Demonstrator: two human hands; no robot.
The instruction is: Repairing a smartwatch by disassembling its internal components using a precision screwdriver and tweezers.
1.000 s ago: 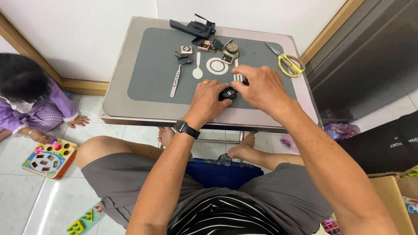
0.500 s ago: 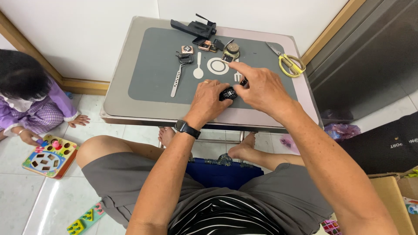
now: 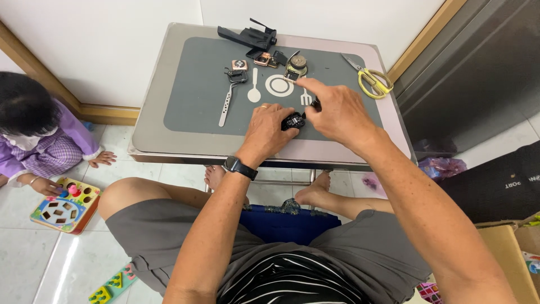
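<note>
A person sits at a small metal table (image 3: 169,147) with a grey mat (image 3: 197,101) on top. The left hand (image 3: 269,130) is curled around a small black watch part (image 3: 292,121) and pins it down near the front edge of the mat. The right hand (image 3: 337,112) is just beside it, with fingers pinched on something thin and dark, maybe a little tool. I cannot tell what it is.

The black part sits close to the front of the mat, so a slip could send it off the table and onto the floor. A child (image 3: 34,135) plays on the floor near the table, beside a bright puzzle toy (image 3: 64,205), and tiny bits falling there would be bad.

At the far side of the mat lie a grey strap (image 3: 228,101), more small watch pieces (image 3: 264,61) and a black stand (image 3: 247,38). Yellow scissors (image 3: 371,80) lie off the mat's right side.

Both hands cover most of the black part, so its shape is hard to see.
</note>
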